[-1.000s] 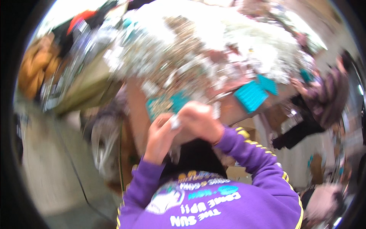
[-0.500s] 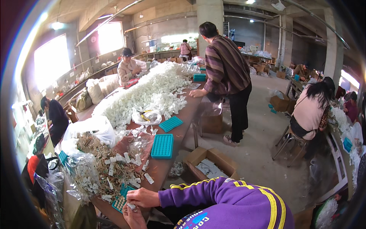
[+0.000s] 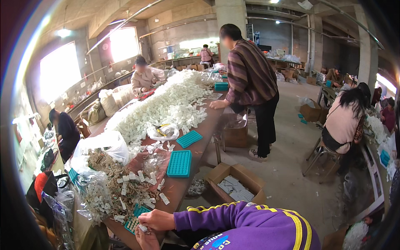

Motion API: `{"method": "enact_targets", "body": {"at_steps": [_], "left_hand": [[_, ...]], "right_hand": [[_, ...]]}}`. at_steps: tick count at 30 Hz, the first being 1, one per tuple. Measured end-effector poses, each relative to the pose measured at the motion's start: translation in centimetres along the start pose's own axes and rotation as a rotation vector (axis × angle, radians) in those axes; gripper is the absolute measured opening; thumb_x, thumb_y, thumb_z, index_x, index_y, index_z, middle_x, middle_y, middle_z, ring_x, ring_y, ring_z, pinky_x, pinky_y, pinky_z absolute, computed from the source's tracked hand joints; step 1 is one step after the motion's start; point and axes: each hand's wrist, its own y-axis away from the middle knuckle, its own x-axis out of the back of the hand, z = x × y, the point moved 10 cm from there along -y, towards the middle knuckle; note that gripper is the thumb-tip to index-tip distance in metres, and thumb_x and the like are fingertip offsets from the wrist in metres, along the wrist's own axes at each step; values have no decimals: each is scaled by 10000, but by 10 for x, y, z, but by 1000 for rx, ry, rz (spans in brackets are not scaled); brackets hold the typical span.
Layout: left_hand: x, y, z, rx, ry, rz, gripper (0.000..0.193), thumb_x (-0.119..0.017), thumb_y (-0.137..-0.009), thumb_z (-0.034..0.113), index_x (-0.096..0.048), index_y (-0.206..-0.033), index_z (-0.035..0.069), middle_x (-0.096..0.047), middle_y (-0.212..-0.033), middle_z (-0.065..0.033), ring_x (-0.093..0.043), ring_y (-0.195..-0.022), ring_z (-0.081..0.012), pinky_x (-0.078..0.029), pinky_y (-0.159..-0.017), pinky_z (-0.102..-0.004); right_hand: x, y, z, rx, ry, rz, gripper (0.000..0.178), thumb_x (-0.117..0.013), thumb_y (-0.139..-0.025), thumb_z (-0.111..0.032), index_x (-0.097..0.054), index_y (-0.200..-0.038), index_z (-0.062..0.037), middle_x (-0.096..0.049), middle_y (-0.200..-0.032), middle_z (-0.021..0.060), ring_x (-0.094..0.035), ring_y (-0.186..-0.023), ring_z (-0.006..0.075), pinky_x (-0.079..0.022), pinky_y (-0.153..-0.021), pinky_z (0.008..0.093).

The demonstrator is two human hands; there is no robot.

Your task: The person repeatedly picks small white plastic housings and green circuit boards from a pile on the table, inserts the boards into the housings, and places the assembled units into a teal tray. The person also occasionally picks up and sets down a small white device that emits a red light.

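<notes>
Close together at the table's near edge, both my hands are closed around a small white plastic piece. My left hand grips it from below with bent fingers. From above, my right hand, at the end of a purple sleeve, pinches at the same piece; its fingertips are partly hidden. Just beyond my hands lies a teal compartment tray, with small round beige pieces filling its near part. A heap of tangled brownish strands and white plastic pieces spreads behind it.
Two more teal trays lie on the brown table. A large pile of white pieces covers its far part, near yellow-handled pliers. An open cardboard box stands right. A person in stripes leans on the table.
The view has shifted slightly, so the room sits a little lower and to the right. Both hands stay together on the white piece with little visible movement.
</notes>
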Motion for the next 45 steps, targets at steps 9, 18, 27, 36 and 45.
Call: {"method": "enact_targets", "body": {"at_steps": [9, 18, 27, 36, 45], "left_hand": [[2, 12, -17, 119, 274, 50, 333, -544, -939, 217, -583, -1157, -32, -562, -1170, -254, -553, -1073, -376, -452, -921, -418], [-11, 10, -44, 244, 1101, 46, 258, -543, -965, 142, -512, -1185, 10, -581, -1157, -90, -582, -1014, -163, -498, -857, -289], [-11, 10, -51, 271, 1192, 95, 211, -550, -957, 110, -499, -1136, 10, -560, -1150, -114, -576, -1016, -190, -489, -890, -323], [-18, 16, -51, 308, 1226, 66, 213, -546, -959, 122, -507, -1145, 24, -594, -1124, -110, -600, -998, -201, -508, -880, -345], [-17, 23, -42, 480, 1088, 183, 129, -603, -911, 75, -596, -1005, -14, -642, -893, -62, -625, -811, -148, -518, -768, -271]], "right_hand": [[-5, 1, -12, 145, 134, -67, 141, -581, -799, -65, -491, -899, -18, -513, -821, 138, -587, -707, 366, -476, -591, 425], [-14, -2, -5, 16, 97, -116, 189, -592, -818, -84, -467, -931, 0, -552, -836, 185, -596, -758, 408, -483, -620, 452], [-14, 2, -7, -10, 97, -38, 164, -594, -829, -93, -478, -919, -20, -550, -840, 153, -613, -757, 379, -500, -610, 428], [-12, 4, -3, -50, 20, -64, 124, -584, -885, -111, -504, -911, -19, -540, -790, 165, -598, -718, 377, -478, -596, 423], [-11, -3, -25, 101, 217, -90, 72, -561, -848, -53, -528, -909, -70, -555, -791, 147, -611, -656, 343, -492, -537, 394]]}}
